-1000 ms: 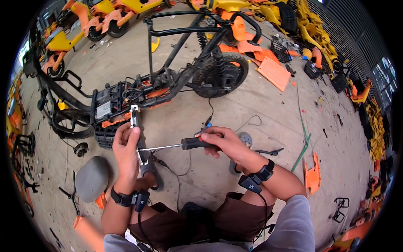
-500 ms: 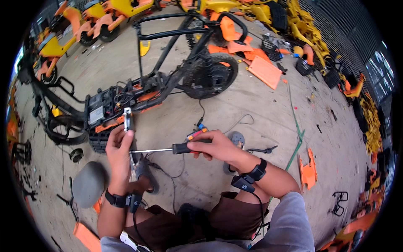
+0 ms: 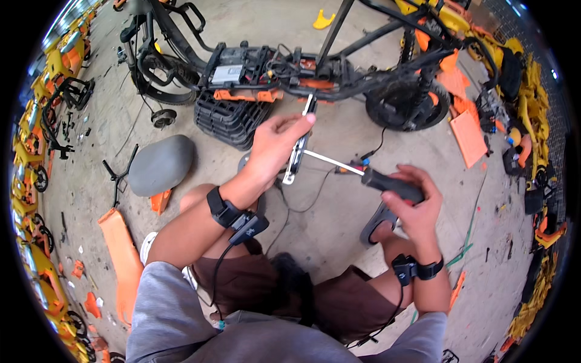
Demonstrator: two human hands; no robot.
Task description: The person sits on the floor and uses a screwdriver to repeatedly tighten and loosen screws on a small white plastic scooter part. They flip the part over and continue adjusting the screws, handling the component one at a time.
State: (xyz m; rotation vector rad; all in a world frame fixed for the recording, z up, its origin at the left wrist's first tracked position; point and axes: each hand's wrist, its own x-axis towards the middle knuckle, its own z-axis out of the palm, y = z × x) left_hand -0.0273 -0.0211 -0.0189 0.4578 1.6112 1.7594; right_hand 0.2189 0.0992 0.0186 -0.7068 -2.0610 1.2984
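Note:
My left hand (image 3: 275,148) is closed around a narrow metal-and-black bar-shaped part (image 3: 296,158), its bright upper end sticking out above the thumb. In my right hand (image 3: 419,202) is a screwdriver with a black handle (image 3: 394,185), gripped between the thumb and the fingers. Its steel shaft (image 3: 334,162) slants up to the left, and the tip meets the side of the bar part or lies just in front of it; the exact contact is too small to tell. Just beyond both hands is a stripped black scooter frame (image 3: 357,81), with a silver-and-black box (image 3: 229,75) mounted in it.
A black ribbed crate-like part (image 3: 233,118) sits beneath the frame. To the left lie a grey seat (image 3: 162,164) and an orange panel (image 3: 120,260). Cables (image 3: 302,209) run over the floor by my feet. Yellow and orange body parts (image 3: 532,133) are heaped along the right.
The view has shifted leftward, so the scooter frame appears farther right. The screwdriver has gone from level to slanting down to the right, and my right hand now grips nearer its handle end.

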